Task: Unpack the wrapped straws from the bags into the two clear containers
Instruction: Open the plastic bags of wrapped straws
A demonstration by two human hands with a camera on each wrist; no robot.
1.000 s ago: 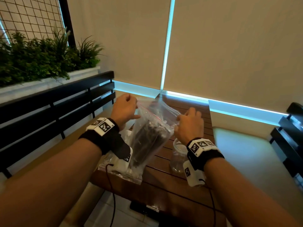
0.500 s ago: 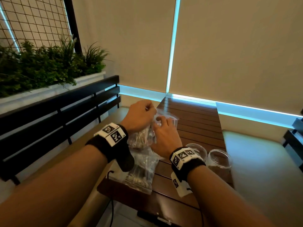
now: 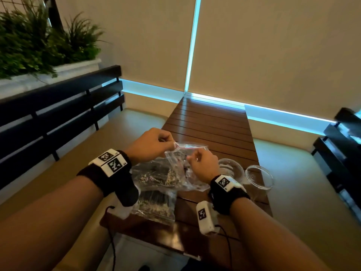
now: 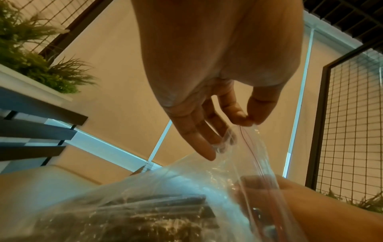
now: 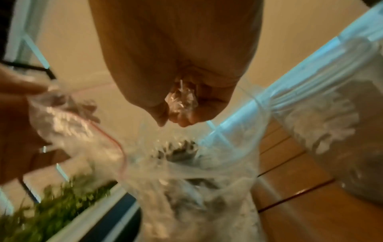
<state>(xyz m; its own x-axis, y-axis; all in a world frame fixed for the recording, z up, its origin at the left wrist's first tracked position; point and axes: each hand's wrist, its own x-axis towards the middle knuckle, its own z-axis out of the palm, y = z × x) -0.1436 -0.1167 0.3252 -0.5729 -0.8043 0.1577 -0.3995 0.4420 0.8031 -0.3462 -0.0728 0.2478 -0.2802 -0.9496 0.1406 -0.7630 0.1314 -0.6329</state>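
Observation:
A clear zip bag (image 3: 175,169) with a red seal line, full of dark wrapped straws (image 4: 145,212), is held above the wooden table (image 3: 211,124). My left hand (image 3: 152,145) pinches one lip of its mouth between thumb and forefinger (image 4: 240,117). My right hand (image 3: 203,165) clutches the opposite lip in curled fingers (image 5: 180,104). The bag's mouth (image 5: 116,144) is pulled apart between the two hands. Another bag of straws (image 3: 154,206) lies on the table under my left wrist. Two clear containers (image 3: 232,169) (image 3: 257,178) stand just right of my right hand.
A dark slatted bench back (image 3: 58,110) and a planter with green plants (image 3: 39,44) run along the left. Another dark bench (image 3: 343,153) stands at the right. Pale blinds close the far end of the table. Wrist cables (image 3: 111,231) hang off the near edge.
The bag has come down from upright to low over the table. Both hands moved close together, then drew apart at the bag's mouth. The head view shifted, and both containers show.

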